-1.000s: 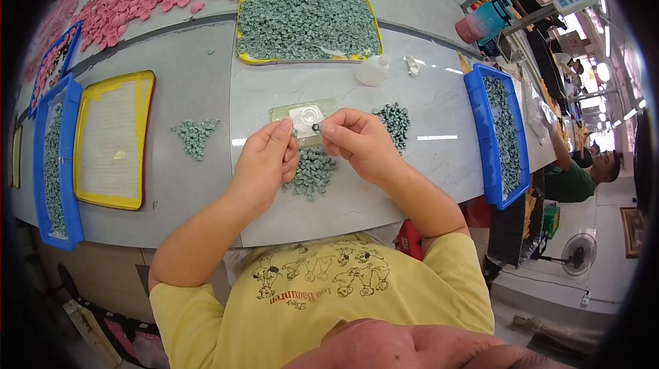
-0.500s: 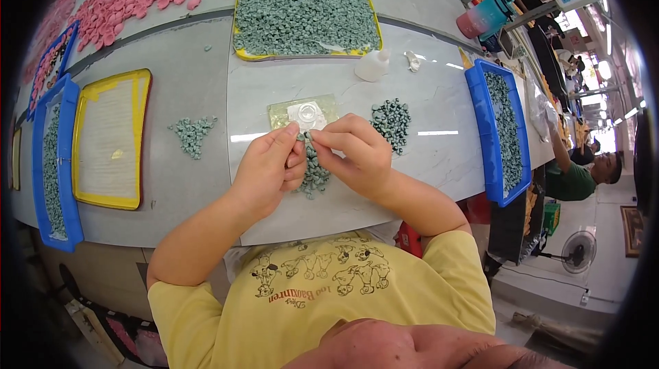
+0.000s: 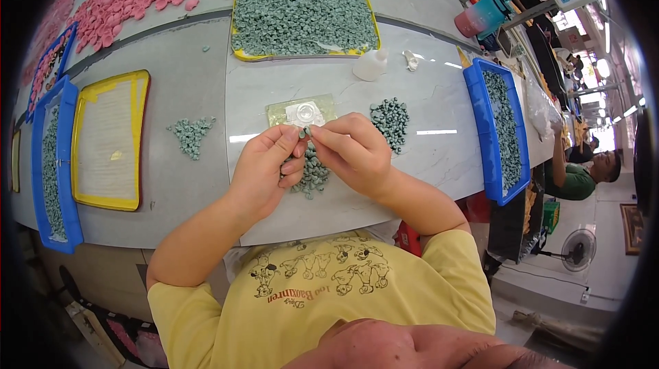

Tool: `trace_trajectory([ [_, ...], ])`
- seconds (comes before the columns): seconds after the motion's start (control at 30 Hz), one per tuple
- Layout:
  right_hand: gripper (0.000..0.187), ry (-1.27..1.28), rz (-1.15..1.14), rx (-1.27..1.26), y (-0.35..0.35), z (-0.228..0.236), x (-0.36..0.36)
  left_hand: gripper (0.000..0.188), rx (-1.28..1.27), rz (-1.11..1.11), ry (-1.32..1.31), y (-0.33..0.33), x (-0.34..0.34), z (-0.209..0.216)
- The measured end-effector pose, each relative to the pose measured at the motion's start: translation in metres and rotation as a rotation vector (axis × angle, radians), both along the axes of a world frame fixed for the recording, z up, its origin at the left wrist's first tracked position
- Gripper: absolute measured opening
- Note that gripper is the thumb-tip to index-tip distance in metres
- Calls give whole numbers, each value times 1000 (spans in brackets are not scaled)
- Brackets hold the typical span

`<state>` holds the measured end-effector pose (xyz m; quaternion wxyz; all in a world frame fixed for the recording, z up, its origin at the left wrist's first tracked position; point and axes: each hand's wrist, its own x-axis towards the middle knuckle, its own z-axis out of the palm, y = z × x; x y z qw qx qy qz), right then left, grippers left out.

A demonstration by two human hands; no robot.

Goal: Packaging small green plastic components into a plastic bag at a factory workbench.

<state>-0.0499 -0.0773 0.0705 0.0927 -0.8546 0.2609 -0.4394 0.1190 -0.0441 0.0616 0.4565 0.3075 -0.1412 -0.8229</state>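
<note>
Many green pieces [image 3: 302, 17] in yellow-rimmed tray [image 3: 242, 53]

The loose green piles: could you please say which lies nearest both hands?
The middle pile, partly hidden by the left hand and right hand; the left pile and right pile lie to either side.

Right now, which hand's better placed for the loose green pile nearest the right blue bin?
Right hand, probably: it's beside that pile; the left hand is farther off. Both are at a small piece.
</note>
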Motion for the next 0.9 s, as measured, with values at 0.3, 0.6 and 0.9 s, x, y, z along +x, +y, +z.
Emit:
trace_trajectory([
  [0.3, 36, 105, 69, -65, -3, 0, -3, 15, 17, -11, 6, -2, 3, 0],
  [0.6, 36, 128, 118, -176, -5, 0, 3, 18, 22, 0, -16, 1, 9, 1],
  [0.9, 33, -23, 64, 64, 2, 3, 18, 18, -159, 131, -258, 8, 13, 10],
])
